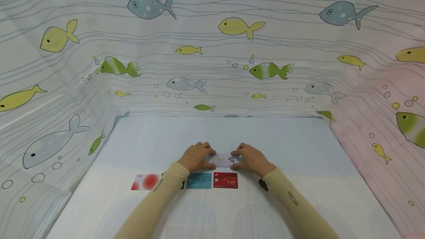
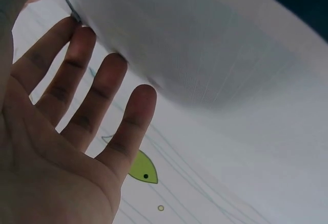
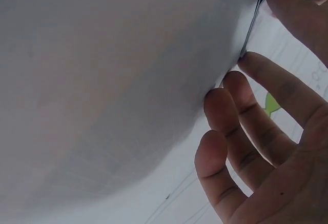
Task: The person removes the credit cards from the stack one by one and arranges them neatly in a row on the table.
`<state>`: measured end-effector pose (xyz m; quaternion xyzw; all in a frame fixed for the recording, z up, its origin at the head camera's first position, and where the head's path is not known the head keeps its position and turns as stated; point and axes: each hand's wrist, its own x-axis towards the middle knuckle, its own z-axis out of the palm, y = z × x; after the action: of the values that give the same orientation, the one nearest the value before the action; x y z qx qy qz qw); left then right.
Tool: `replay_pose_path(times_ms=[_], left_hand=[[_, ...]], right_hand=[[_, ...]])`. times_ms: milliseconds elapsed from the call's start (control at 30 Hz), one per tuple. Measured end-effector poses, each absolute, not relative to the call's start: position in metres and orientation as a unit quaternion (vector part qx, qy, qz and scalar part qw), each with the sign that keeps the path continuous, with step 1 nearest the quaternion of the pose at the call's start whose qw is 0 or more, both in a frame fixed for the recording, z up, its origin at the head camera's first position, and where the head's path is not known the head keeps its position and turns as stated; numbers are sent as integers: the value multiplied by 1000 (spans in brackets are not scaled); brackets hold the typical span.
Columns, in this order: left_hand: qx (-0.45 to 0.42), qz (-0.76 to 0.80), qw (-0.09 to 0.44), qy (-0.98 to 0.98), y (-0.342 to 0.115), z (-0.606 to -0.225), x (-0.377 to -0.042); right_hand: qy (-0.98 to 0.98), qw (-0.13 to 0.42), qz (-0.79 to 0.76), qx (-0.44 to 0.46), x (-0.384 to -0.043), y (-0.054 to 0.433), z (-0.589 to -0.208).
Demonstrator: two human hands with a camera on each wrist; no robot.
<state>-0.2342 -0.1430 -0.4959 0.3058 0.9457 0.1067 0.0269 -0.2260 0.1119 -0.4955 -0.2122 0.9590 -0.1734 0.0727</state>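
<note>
A pale lilac card lies at the middle of the table, seen edge-on as a thin dark line in both wrist views. My left hand grips its left end, index finger at the far corner and thumb at the near one. At the opposite end, my right hand holds the card the same way. Just nearer to me is a row: a white card with red circles, a black card mostly behind the left sleeve, a teal VIP card and a red VIP card.
The table has a pale blue and white cover. Fish-patterned cloth rises behind it and on both sides. Beige sleeves cover both forearms, the left one crossing over part of the card row.
</note>
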Motion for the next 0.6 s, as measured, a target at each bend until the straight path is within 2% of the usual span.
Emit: replay_pose_path(times_ms=[600], left_hand=[[310,104,16,945,-144,-498,-235]], right_hand=[[958,57,-166,-226,-226,113,-499]])
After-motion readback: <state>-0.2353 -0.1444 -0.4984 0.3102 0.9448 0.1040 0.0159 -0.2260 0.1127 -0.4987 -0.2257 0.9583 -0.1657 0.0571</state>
